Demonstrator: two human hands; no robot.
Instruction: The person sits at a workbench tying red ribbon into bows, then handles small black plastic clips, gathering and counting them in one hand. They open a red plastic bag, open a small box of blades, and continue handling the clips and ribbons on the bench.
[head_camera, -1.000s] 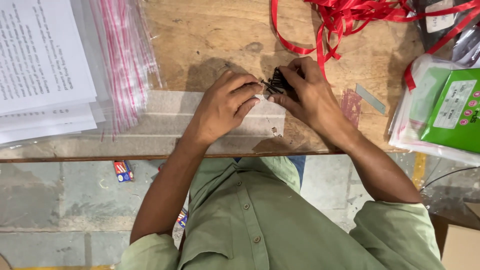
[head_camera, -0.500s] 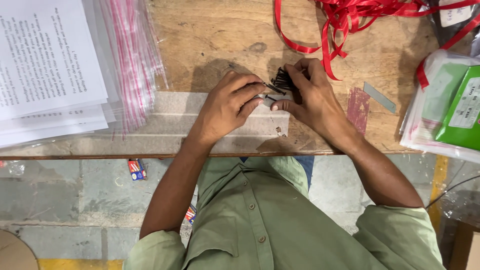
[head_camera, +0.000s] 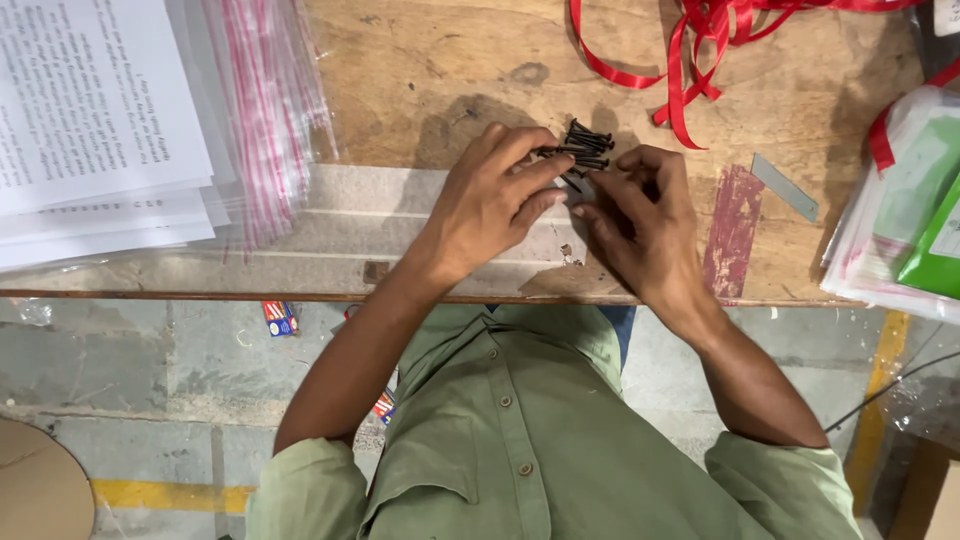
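Left hand (head_camera: 490, 205) and right hand (head_camera: 640, 215) fingers pinch black screws (head_camera: 585, 150) together, bunching them; red ribbon (head_camera: 690, 60) at one o'clock on the table (head_camera: 420, 80).

Head view: worn camera looking straight down, close over the worktop (head_camera: 420, 80) edge.
Frame: worktop above, floor (head_camera: 150, 380) below.

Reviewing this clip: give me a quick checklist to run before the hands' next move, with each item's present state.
1. Both hands on the black screws: ok; left hand and right hand meet at the bundle.
2. Screws bunched, none strayed on the wooden table: ok.
3. Grip secure: cannot tell; fingers hide it.
4. Red ribbon apart from the hands: ok.
5. Stack of clear bags within left hand's reach: ok, likely.
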